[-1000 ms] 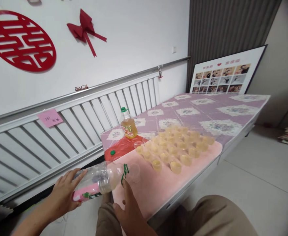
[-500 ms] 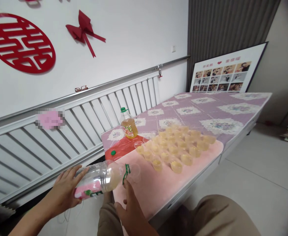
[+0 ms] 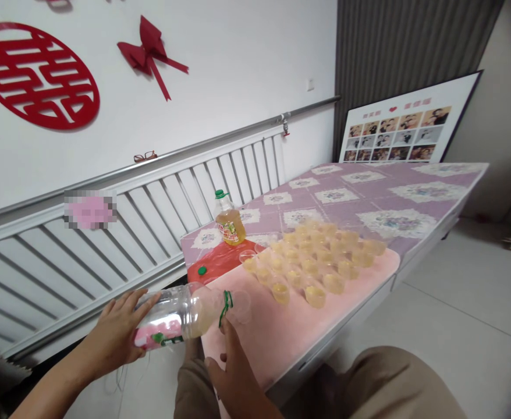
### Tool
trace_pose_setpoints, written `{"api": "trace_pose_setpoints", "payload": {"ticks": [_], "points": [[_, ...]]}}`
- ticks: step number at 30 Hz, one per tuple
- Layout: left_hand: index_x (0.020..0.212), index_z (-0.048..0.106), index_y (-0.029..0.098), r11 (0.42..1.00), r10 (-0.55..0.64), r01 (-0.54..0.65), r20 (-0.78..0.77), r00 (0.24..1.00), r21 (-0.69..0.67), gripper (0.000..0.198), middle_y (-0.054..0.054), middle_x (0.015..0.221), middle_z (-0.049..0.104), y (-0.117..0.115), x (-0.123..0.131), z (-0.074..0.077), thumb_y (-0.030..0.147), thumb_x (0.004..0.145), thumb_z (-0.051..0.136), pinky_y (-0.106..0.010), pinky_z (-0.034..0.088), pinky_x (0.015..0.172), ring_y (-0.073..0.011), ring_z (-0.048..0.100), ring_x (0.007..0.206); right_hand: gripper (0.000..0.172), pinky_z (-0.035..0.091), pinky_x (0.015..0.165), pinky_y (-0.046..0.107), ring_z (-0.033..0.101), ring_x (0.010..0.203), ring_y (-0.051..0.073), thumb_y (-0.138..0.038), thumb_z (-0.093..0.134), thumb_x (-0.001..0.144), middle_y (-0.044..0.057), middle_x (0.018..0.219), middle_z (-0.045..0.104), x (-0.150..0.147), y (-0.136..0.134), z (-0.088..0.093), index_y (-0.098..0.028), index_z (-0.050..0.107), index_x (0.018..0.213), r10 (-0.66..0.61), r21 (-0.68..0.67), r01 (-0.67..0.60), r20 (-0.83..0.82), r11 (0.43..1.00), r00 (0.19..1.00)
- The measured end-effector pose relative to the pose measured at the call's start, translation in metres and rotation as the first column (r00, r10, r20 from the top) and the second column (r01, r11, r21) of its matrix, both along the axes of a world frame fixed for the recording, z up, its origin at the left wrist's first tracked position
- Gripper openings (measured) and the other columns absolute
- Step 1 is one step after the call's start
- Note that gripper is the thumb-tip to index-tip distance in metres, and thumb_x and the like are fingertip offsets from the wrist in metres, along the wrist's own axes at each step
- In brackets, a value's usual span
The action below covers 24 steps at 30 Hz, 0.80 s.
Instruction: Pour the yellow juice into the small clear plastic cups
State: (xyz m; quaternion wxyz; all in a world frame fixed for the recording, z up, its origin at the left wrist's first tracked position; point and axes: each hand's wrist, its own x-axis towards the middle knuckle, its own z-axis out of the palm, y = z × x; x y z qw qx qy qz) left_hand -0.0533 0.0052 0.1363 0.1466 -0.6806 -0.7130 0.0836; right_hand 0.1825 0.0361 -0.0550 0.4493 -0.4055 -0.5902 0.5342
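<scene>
My left hand [image 3: 122, 329] is wrapped round the body of a large clear plastic bottle [image 3: 198, 311] with a pink label. The bottle lies tilted almost level, with a little pale liquid near its neck. At the neck, the index finger of my right hand [image 3: 238, 372] hooks the green ring handle [image 3: 223, 317]; its thumb stands apart. A clear plastic cup [image 3: 243, 307] shows just beyond the bottle's mouth. Further right, several clear cups of yellow drink [image 3: 310, 266] stand in rows on a pink mat [image 3: 277, 343].
A second bottle of yellow drink [image 3: 230, 226], green-capped, stands on red plastic sheeting [image 3: 220, 262]. A loose green cap [image 3: 202, 270] lies nearby. The table has a purple patterned cloth [image 3: 338, 195]. A white radiator [image 3: 185, 192] runs along the wall behind.
The view has shifted very slightly. Both hands and the tilted bottle keep nearly the same position.
</scene>
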Motion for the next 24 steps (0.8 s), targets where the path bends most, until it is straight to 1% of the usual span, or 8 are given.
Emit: {"api": "trace_pose_setpoints", "payload": {"ticks": [3, 8, 14, 17, 20, 24], "points": [[0.15, 0.048, 0.032, 1.0, -0.002, 0.002, 0.001, 1.0, -0.009, 0.091, -0.016, 0.153, 0.055, 0.001, -0.001, 0.001, 0.029, 0.061, 0.07, -0.058, 0.04, 0.111, -0.0393, 0.048, 0.141, 0.085, 0.054, 0.106, 0.046, 0.047, 0.146, 0.028, -0.015, 0.06, 0.08, 0.011, 0.164, 0.044, 0.001, 0.0, 0.001, -0.028, 0.031, 0.159, 0.008, 0.011, -0.008, 0.001, 1.0, 1.0], [0.151, 0.046, 0.032, 1.0, -0.02, 0.02, -0.008, 1.0, -0.017, 0.092, -0.017, 0.155, 0.053, 0.002, -0.001, 0.005, 0.028, 0.062, 0.069, -0.058, 0.039, 0.111, -0.0398, 0.047, 0.142, 0.081, 0.054, 0.106, 0.044, 0.046, 0.147, 0.028, -0.018, 0.059, 0.082, 0.013, 0.163, 0.043, 0.0, 0.0, 0.002, -0.024, 0.032, 0.159, 0.014, -0.013, -0.015, -0.013, 1.0, 1.0], [0.151, 0.046, 0.032, 0.999, -0.017, 0.017, -0.019, 1.0, -0.039, 0.093, -0.017, 0.154, 0.054, 0.003, 0.006, 0.013, 0.028, 0.061, 0.069, -0.06, 0.039, 0.11, -0.0401, 0.048, 0.141, 0.082, 0.055, 0.103, 0.042, 0.047, 0.147, 0.028, -0.017, 0.06, 0.081, 0.012, 0.163, 0.044, -0.002, -0.001, 0.003, -0.025, 0.035, 0.158, -0.001, -0.035, 0.0, -0.035, 0.999, 0.999], [0.152, 0.045, 0.031, 0.998, 0.002, -0.004, -0.028, 1.0, -0.062, 0.094, -0.018, 0.155, 0.053, 0.004, 0.01, 0.017, 0.028, 0.061, 0.069, -0.06, 0.038, 0.111, -0.0404, 0.047, 0.141, 0.081, 0.055, 0.103, 0.041, 0.046, 0.147, 0.028, -0.018, 0.06, 0.081, 0.013, 0.164, 0.043, -0.001, 0.0, 0.005, -0.024, 0.036, 0.158, 0.005, -0.056, -0.007, -0.044, 0.998, 0.999], [0.153, 0.045, 0.031, 0.997, 0.01, -0.013, -0.041, 0.999, -0.073, 0.094, -0.018, 0.156, 0.051, 0.005, 0.013, 0.021, 0.027, 0.062, 0.069, -0.059, 0.038, 0.112, -0.0399, 0.046, 0.143, 0.082, 0.054, 0.103, 0.039, 0.044, 0.149, 0.028, -0.019, 0.062, 0.08, 0.013, 0.165, 0.04, 0.002, 0.0, 0.009, -0.022, 0.035, 0.158, 0.033, -0.081, -0.036, -0.041, 0.996, 0.999], [0.153, 0.044, 0.031, 0.996, 0.015, -0.019, -0.047, 0.999, -0.086, 0.093, -0.019, 0.157, 0.05, 0.005, 0.015, 0.024, 0.029, 0.064, 0.069, -0.061, 0.036, 0.113, -0.0407, 0.044, 0.144, 0.085, 0.054, 0.102, 0.036, 0.043, 0.149, 0.026, -0.019, 0.061, 0.08, 0.011, 0.166, 0.04, 0.005, 0.0, 0.012, -0.023, 0.033, 0.159, 0.058, -0.08, -0.062, -0.041, 0.995, 0.997]]}}
